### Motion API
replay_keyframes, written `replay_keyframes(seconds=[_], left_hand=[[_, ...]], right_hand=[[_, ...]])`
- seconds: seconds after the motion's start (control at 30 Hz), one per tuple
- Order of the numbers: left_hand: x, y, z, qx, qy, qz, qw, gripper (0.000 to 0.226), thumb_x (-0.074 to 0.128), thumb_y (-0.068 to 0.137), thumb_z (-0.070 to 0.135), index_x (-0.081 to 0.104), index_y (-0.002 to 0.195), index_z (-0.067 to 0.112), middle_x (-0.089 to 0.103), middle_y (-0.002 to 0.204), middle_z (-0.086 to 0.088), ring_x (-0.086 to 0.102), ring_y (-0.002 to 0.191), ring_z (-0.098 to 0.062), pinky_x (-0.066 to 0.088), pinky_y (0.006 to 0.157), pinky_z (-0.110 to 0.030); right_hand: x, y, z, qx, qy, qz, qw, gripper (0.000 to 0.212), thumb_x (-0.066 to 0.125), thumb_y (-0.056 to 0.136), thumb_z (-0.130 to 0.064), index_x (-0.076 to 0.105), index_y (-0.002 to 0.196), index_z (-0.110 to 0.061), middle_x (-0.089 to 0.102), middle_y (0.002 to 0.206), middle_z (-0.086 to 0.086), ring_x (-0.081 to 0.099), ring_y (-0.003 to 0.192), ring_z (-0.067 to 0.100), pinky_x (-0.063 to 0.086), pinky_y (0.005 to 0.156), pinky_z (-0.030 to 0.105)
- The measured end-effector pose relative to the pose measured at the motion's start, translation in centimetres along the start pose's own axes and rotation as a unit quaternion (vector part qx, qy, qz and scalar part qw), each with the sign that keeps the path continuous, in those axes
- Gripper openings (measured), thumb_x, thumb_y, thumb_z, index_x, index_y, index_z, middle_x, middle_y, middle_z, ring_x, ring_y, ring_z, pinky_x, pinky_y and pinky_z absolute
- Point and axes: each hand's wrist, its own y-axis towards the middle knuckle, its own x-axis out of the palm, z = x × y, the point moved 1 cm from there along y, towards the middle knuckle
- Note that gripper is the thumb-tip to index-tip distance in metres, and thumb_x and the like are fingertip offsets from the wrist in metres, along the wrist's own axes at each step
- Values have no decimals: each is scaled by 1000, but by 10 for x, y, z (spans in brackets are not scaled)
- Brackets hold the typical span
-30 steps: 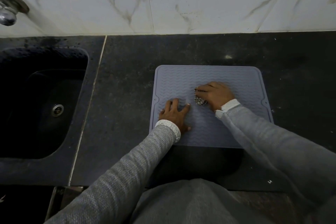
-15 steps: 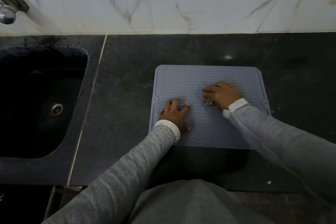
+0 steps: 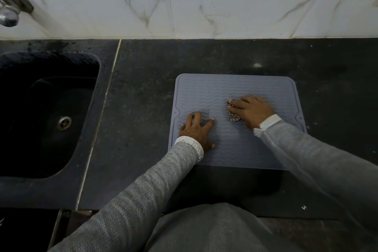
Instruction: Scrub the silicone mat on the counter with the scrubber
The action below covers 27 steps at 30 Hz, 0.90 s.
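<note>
Left hand (image 3: pixel 197 132) flat on mat (image 3: pixel 206 92) near left edge, right hand (image 3: pixel 252 109) grip holding scrubber (image 3: pixel 233 115)

No readable text, label or number — none on anything.

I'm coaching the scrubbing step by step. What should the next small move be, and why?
Probably stroke the scrubber toward the mat's far right corner. The right hand grips it mid-mat, the left hand lies flat on the silicone mat near its left edge, apparently steadying it, and the far strip lies open.
</note>
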Motion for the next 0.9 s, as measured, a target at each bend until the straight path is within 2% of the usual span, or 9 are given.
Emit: replay_keyframes(seconds=[0.2,0.3,0.37,0.53,0.73,0.9], left_hand=[[5,-9,-7,20,-54,22,998,83,62,81,51,14,147,37,-4,156,-3,-4,143,-31,15,114,-51],[7,-15,-22,15,-77,81,994,85,67,79,46,18,147,34,1,155,-4,5,143,-30,22,113,-46],[5,-15,-35,-2,-87,95,992,87,71,77,43,21,147,32,7,154,-5,9,142,-29,26,114,-46],[-2,-11,-52,-5,-66,53,996,87,75,72,41,29,144,28,12,152,-5,16,139,-29,29,112,-45],[-12,-10,-48,-9,-9,25,1000,87,73,72,46,26,144,30,21,146,-3,20,137,-28,35,107,-49],[-13,-12,-50,-9,5,15,1000,89,71,74,49,22,146,31,18,149,-1,16,140,-25,30,108,-49]], right_hand=[[-3,1,-6,29,7,-4,1000,53,49,91,-19,34,140,-33,26,152,-11,27,135,22,26,107,41],[-6,1,-6,37,21,-12,999,52,51,91,-18,36,139,-32,28,152,-10,27,135,23,26,108,42],[-11,3,-8,38,45,-5,998,50,53,90,-17,41,137,-30,34,149,-8,29,134,23,25,109,43],[-36,25,-33,-14,96,63,993,48,52,90,-14,45,135,-27,38,147,-6,31,133,24,25,108,42],[-44,56,-83,-73,31,34,996,43,48,93,-24,43,135,-29,33,149,-6,28,133,26,25,108,42],[-21,32,-46,-53,21,34,998,44,43,96,-24,38,139,-31,30,151,-7,29,133,25,26,106,41]])
